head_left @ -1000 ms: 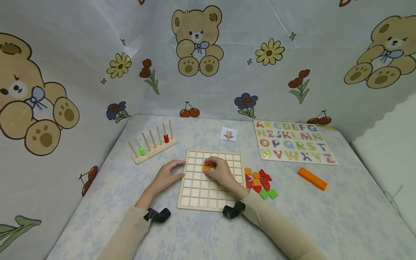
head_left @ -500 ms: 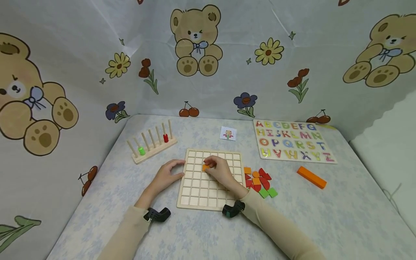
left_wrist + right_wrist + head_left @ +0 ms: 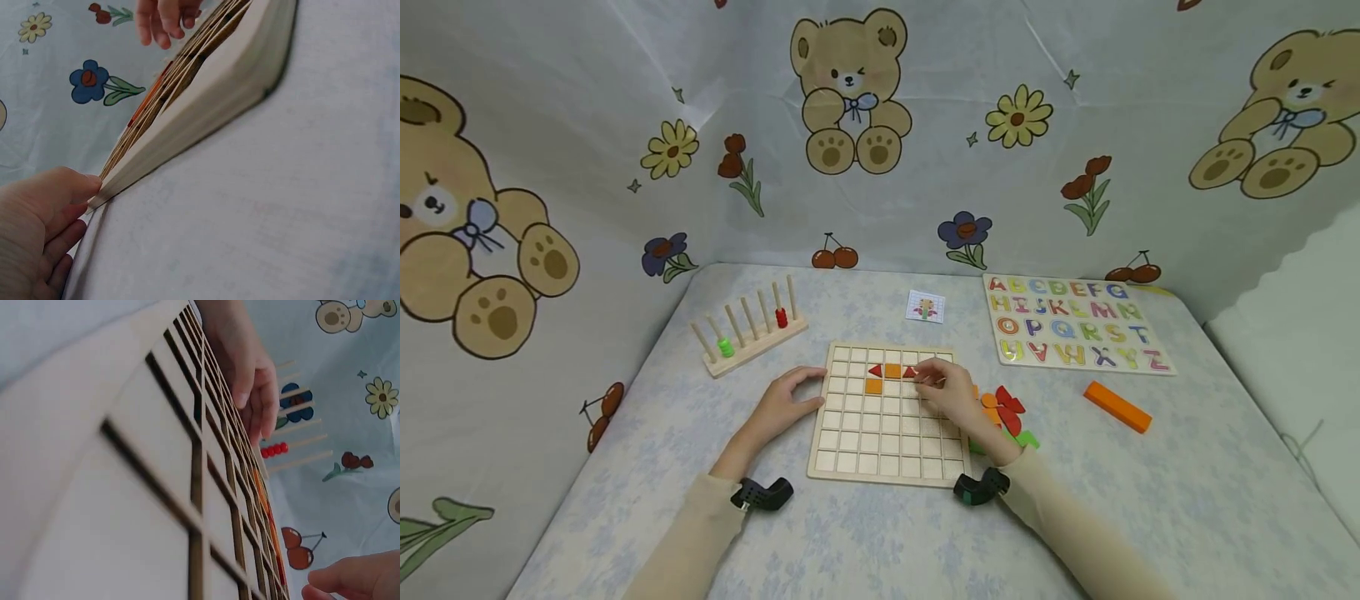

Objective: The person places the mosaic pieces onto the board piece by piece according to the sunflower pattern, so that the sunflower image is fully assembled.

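Observation:
A wooden grid board [image 3: 850, 450] lies on the table. My left hand [image 3: 786, 404] rests at its left edge; in the left wrist view the thumb [image 3: 81, 186] touches the rim. Set in upper cells are an orange square [image 3: 892, 371], a red triangle [image 3: 876, 370] to its left, another red triangle [image 3: 911, 372] to its right, and a lower orange square [image 3: 873, 387]. My right hand [image 3: 951, 396] hovers over the board's right part, fingertips beside the right triangle, fingers loosely bent. Nothing shows between them. The right wrist view catches only part of this hand [image 3: 356, 578].
Loose red pieces [image 3: 1010, 417], orange and green ones lie right of the board, partly behind my right wrist. Behind it is a small pattern card [image 3: 925, 307]. A peg rack [image 3: 756, 342] stands back left. An alphabet board [image 3: 1075, 325] and an orange bar [image 3: 1117, 407] lie right.
My right hand has let go of the lower orange square, which stays in its cell, and moved right, uncovering the upper pieces. My left hand keeps its place at the board's edge.

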Demonstrator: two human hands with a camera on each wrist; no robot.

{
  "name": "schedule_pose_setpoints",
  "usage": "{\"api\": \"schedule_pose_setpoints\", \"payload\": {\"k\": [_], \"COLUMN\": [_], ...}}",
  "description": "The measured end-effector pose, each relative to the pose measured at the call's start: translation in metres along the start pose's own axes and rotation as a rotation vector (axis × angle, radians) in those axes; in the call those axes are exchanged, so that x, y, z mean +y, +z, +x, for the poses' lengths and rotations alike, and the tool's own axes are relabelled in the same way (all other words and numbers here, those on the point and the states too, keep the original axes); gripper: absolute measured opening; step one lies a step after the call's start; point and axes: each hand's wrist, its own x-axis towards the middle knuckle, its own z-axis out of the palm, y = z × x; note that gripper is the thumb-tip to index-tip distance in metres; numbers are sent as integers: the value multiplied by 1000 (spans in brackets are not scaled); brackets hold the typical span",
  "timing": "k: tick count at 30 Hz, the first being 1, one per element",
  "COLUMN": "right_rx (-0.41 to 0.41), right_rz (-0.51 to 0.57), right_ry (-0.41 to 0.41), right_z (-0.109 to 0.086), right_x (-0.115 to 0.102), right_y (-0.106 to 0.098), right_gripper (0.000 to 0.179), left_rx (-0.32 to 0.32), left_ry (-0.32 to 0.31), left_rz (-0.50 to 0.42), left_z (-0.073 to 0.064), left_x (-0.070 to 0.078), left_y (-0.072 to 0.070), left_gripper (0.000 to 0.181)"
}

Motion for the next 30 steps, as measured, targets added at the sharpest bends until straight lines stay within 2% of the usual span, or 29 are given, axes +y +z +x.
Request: {"api": "schedule_pose_setpoints", "payload": {"k": [6, 9, 13, 22, 27, 30], "right_rx": [51, 48, 16, -120, -152, -144], "right_rz": [-105, -140, -146, -90, -75, -85], "right_ry": [34, 39, 28, 14, 46, 46], "right_z": [-15, -24, -29, -27, -35, -46], "right_x": [31, 44, 54, 58, 60, 65], "right_y": [-45, -63, -79, -93, -95, -94], "right_gripper": [26, 27, 30, 37, 38, 37], "left_rx": [-1, 6, 16, 26, 42, 24], "left_ry": [8, 13, 19, 8, -2, -14], "left_rz": [-5, -9, 4, 4, -6, -12], "left_z": [0, 0, 2, 5, 1, -5], "left_x": [-2, -2, 0, 4, 2, 1], "left_y": [1, 2, -4, -13, -4, 3], "left_gripper": [46, 46, 46, 46, 46, 46]}}
